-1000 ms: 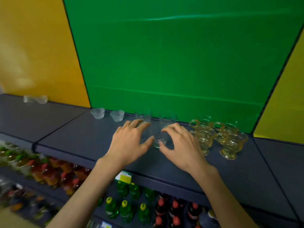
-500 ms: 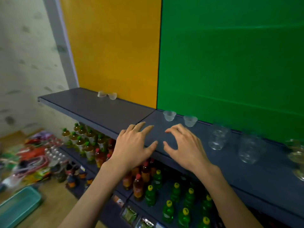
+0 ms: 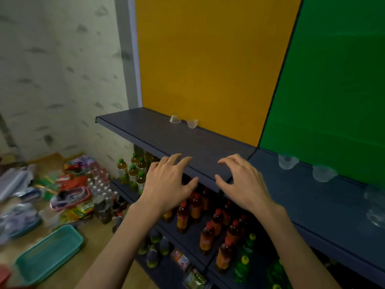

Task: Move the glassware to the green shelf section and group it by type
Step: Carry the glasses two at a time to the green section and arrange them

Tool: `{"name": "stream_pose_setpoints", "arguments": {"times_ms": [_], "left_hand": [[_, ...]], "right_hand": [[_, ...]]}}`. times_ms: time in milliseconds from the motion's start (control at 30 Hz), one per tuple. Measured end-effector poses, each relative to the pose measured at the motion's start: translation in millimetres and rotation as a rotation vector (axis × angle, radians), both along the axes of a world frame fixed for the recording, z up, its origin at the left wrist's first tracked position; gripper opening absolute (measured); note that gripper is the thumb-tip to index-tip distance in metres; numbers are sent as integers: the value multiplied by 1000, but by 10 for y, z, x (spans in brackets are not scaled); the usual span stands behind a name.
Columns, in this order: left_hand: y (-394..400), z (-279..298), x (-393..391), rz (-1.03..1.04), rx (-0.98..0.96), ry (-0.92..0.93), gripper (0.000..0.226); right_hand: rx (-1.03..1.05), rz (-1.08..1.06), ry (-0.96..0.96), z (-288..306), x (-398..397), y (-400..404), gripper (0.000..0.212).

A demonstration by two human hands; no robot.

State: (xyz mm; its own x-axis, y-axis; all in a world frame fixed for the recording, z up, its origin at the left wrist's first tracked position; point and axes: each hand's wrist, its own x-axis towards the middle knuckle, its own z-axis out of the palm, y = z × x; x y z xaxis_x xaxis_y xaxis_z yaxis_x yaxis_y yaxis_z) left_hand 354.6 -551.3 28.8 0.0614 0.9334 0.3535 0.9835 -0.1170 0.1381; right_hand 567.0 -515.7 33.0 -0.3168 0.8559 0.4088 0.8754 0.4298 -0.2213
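A: Looking across the big panels first: the yellow section (image 3: 208, 59) sits on the left, the green section (image 3: 337, 90) on the right, with one dark shelf (image 3: 166, 140) running below both.

B: And the glassware?

A: Two small clear cups (image 3: 183, 121) stand at the back of the shelf under yellow, just beside each other. Two matching cups (image 3: 304, 167) stand under green, and blurry clear glasses (image 3: 375, 205) show at the right edge.

B: Hands?

A: Left hand (image 3: 166, 182) and right hand (image 3: 243, 184) hover at the shelf's front edge, fingers spread and loosely bent, holding nothing.

B: So which step?

A: I'd judge a reach for that yellow-side pair. The next move calls for going deep to the back wall, one cup per hand, gripping gently.

B: Any writing?

A: Bottles (image 3: 208, 226) below carry labels, too blurred to read.
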Motion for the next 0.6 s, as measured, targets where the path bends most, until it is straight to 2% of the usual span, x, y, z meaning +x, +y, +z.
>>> {"name": "stream_pose_setpoints", "arguments": {"times_ms": [300, 600], "left_hand": [[1062, -124, -997, -1, -20, 33, 71], [2472, 102, -1890, -43, -40, 111, 71]], "right_hand": [[-14, 1, 91, -197, -1003, 1132, 40], [-37, -90, 136, -96, -1666, 2419, 42]]}}
